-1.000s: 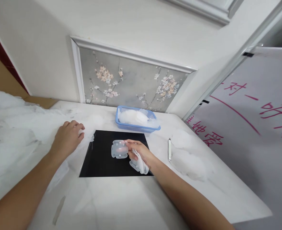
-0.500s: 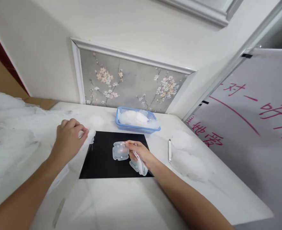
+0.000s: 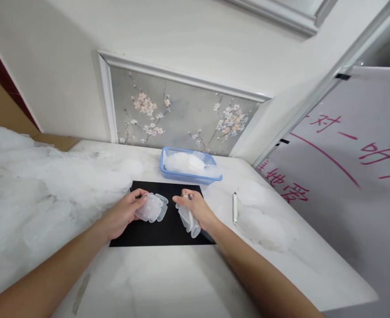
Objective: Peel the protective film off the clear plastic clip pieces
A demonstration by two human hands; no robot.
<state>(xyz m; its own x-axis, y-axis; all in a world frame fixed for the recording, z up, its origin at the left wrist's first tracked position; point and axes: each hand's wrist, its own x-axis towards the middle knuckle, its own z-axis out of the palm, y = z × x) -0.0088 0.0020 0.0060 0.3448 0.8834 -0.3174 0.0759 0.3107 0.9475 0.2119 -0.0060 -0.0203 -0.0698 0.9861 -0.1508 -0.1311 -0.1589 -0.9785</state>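
My left hand [image 3: 125,213] is closed on a few flat, translucent plastic pieces [image 3: 152,207] with rounded, notched edges, fanned over one another. To its right, my right hand [image 3: 196,206] grips more translucent plastic pieces [image 3: 188,220], which hang down from the fingers. Their exact number cannot be made out. Both hands are above a black rectangular mat [image 3: 161,236], apart from each other. A large heap of similar translucent pieces [image 3: 49,190] spreads on the table to the left of my left hand.
Behind the mat stands a blue basket [image 3: 191,177] with whitish translucent pieces in it. A white-handled knife or cutter [image 3: 235,207] lies right of the mat, beside another pile of pieces [image 3: 264,225]. The wall with a floral panel [image 3: 184,106] rises behind the table.
My left hand has moved right from the heap's edge to over the mat and now holds pieces. The piece held out from my right fingertips is gone from there.
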